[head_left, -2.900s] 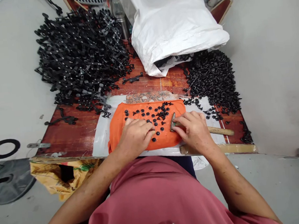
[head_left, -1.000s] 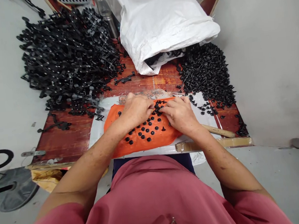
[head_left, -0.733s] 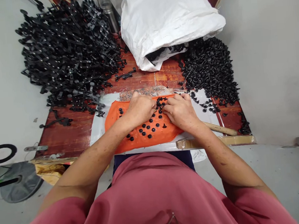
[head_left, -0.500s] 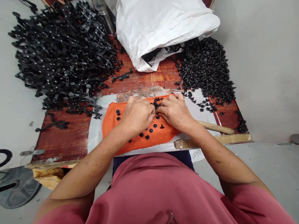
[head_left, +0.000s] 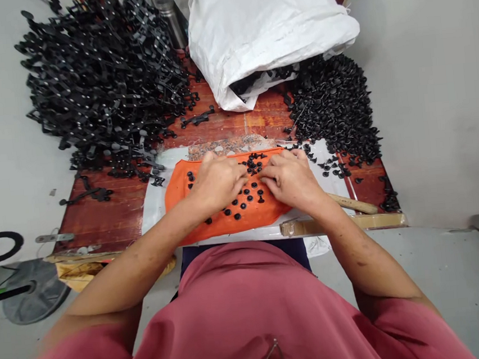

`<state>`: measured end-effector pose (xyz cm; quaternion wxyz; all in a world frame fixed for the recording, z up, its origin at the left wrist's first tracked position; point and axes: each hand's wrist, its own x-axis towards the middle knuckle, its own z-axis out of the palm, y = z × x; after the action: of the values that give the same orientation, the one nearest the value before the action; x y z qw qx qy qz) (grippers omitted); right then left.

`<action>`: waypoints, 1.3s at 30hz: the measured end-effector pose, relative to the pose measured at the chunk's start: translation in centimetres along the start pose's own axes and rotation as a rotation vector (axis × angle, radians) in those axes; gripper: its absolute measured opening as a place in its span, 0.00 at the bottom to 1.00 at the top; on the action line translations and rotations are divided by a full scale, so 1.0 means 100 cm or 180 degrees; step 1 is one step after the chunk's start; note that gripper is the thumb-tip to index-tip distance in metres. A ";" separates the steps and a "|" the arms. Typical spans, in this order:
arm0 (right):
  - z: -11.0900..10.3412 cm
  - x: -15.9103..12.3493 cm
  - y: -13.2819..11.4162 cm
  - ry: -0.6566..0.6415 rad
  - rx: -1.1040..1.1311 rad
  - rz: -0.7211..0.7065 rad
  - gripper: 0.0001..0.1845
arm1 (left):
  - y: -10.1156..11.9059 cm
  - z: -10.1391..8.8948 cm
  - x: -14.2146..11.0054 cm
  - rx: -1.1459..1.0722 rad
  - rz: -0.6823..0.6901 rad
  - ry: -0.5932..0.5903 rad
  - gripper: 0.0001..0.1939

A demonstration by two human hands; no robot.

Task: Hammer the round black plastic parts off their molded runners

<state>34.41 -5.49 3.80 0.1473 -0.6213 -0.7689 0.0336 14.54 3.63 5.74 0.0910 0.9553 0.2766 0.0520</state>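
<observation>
An orange sheet (head_left: pixel 260 216) lies in front of me on a white board, dotted with small black round-headed plugs (head_left: pixel 237 216). My left hand (head_left: pixel 219 180) rests over the middle of the sheet, its fingers curled in and closed; whatever they hold is hidden. My right hand (head_left: pixel 291 179) is at the sheet's right side, thumb and fingers pinched together beside a cluster of black plugs (head_left: pixel 252 166). I cannot make out what is in that pinch. A small gap separates the two hands.
A big heap of black jointed strips (head_left: pixel 103 80) covers the table's left. On the right is a pile of black plugs (head_left: pixel 338 108), behind it a white sack (head_left: pixel 267 24). A wooden stick (head_left: pixel 354 203) and a taped cardboard strip (head_left: pixel 374 221) lie front right.
My hands have moved apart, the right one shifting rightward, so more plugs show between them. The whole view has shifted slightly.
</observation>
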 end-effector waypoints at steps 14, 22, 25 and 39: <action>0.002 0.024 0.002 -0.0314 -0.0067 0.0517 0.15 | -0.011 -0.003 0.027 -0.0268 -0.0001 -0.0277 0.10; -0.005 0.030 0.001 -0.0560 -0.0322 0.0718 0.14 | -0.031 -0.007 0.045 0.0022 -0.0483 -0.0241 0.09; -0.004 0.028 0.002 -0.0317 -0.0366 0.0637 0.14 | -0.029 0.002 0.045 0.0250 -0.0398 -0.0335 0.09; 0.000 0.035 -0.007 -0.0284 -0.0411 0.0313 0.14 | -0.008 -0.004 0.049 0.0276 -0.0498 -0.0291 0.13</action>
<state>33.12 -2.22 4.63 0.0707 -0.6644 -0.7438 0.0187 18.19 6.97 6.20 0.0659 0.9352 0.3478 -0.0110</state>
